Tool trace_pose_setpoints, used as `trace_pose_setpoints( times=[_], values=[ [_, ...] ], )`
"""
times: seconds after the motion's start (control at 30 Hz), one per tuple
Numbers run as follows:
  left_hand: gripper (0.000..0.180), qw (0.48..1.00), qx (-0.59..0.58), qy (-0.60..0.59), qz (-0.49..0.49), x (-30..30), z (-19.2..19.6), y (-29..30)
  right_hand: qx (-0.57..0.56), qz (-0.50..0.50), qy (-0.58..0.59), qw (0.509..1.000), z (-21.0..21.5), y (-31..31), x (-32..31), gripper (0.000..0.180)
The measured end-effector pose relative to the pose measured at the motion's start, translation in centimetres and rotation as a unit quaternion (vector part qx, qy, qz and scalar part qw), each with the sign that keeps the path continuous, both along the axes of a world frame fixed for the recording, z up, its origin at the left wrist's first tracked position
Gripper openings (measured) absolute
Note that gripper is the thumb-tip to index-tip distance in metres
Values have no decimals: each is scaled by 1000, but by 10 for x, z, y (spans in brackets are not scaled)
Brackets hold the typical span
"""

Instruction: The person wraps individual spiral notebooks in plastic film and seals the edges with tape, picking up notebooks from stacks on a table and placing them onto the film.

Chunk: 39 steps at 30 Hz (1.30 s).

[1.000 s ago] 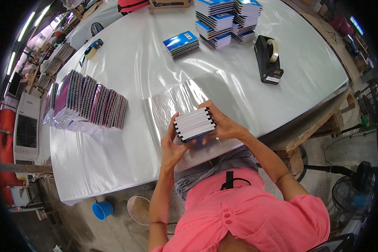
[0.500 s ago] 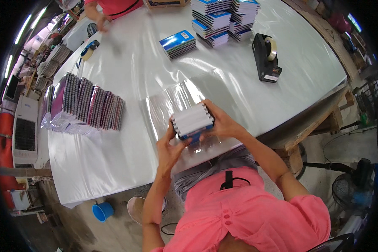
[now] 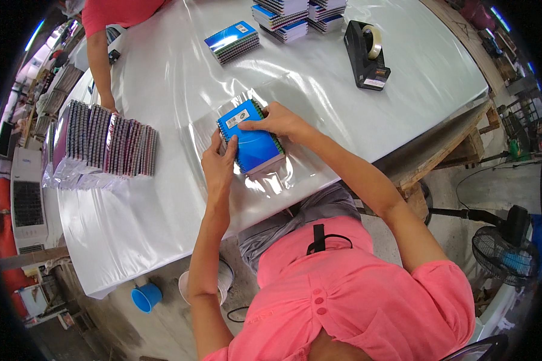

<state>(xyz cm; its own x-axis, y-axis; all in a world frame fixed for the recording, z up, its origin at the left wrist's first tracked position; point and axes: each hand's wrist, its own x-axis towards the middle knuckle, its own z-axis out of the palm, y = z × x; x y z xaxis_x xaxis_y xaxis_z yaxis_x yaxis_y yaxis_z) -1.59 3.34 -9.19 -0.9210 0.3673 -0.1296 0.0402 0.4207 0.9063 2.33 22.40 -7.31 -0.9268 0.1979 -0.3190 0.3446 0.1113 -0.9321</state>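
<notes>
A stack of blue spiral notebooks rests flat over a sheet of clear plastic film near the front of the table. Along its left side my left hand grips the stack, thumb on the top cover. My right hand holds the far right corner, its thumb laid across the cover beside a white label. Both hands are closed on the stack. The film's edges spread out around and under the notebooks.
Farther off lie another blue notebook stack and taller notebook piles. A black tape dispenser stands to the right. Wrapped notebooks stand in a row at left, where a co-worker's arm reaches. A blue bucket sits below.
The notebook stack, held tilted with its page edges up, now lies flat with the blue cover up. The co-worker's arm has come down to the wrapped notebooks. My view has shifted.
</notes>
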Motion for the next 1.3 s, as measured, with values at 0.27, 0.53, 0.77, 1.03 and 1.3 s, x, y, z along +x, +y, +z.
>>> trace_pose_setpoints(
  times=[0.27, 0.53, 0.77, 1.03, 1.3],
  values=[
    [57, 981, 130, -143, 24, 24, 4, -8, 281, 35, 97, 954, -20, -5, 44, 42],
    [53, 971, 150, -187, -1, 26, 8, -11, 222, 17, 125, 967, -20, -7, 56, 59],
    [57, 967, 179, -180, -11, 26, 9, -12, 213, 14, 141, 967, -17, -8, 60, 47],
    [73, 917, -233, 300, 122, 23, -2, -72, 324, -242, 225, 886, -30, 64, 93, 37],
    [87, 987, 152, 36, 31, 34, -6, -73, 403, -153, 8, 902, -31, 67, 101, 33]
  ],
)
